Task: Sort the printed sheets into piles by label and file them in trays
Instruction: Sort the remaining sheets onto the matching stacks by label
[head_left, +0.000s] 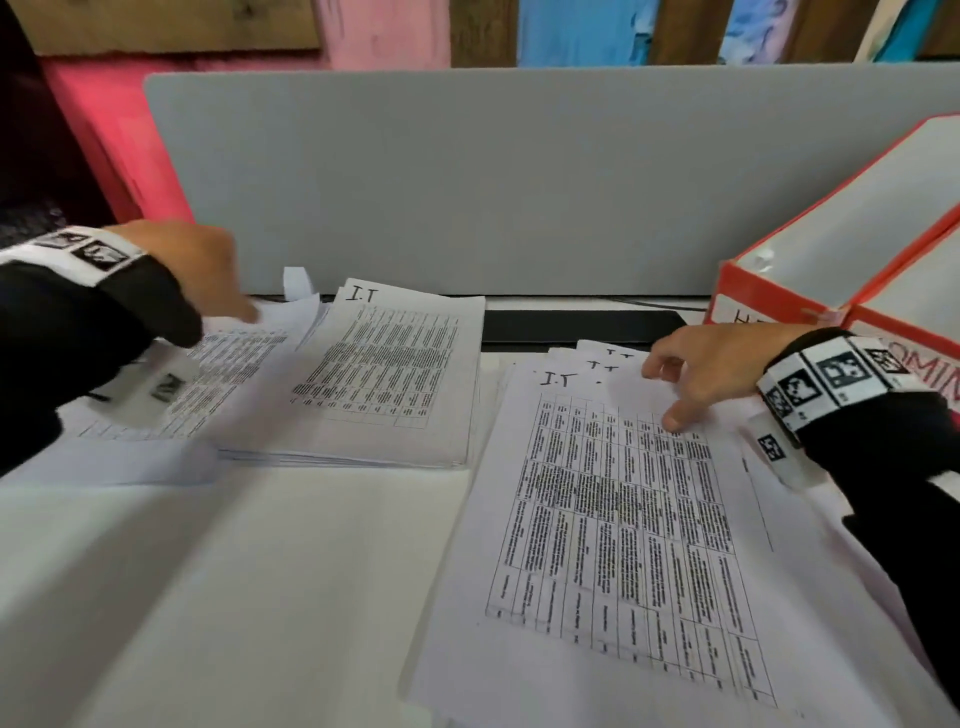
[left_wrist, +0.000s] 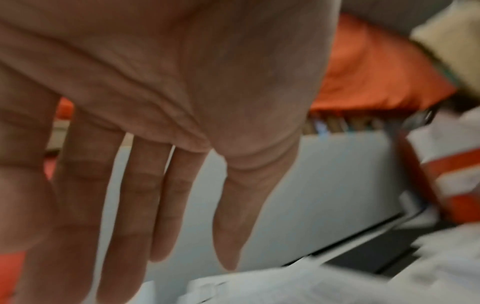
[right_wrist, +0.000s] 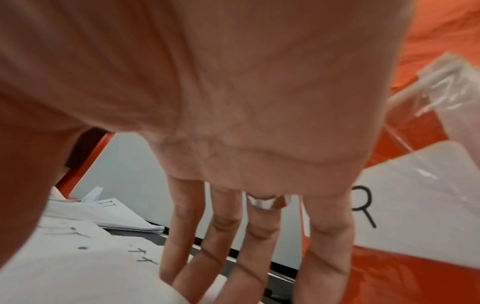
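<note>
Printed table sheets lie in piles on the white desk. A fanned stack marked "I.T" lies front right. My right hand is on its far corner, thumb on top and fingers at the edge, pinching the lifted corner of the top sheet. A second pile marked "I.T" sits in the middle. Left of it lies another pile, blurred, over which my left hand hovers with straight, spread fingers holding nothing. Orange-edged trays stand at the far right.
A grey partition closes off the back of the desk, with a black strip at its foot. The trays carry handwritten labels, one letter showing as "R". Bare white desk spreads at the front left.
</note>
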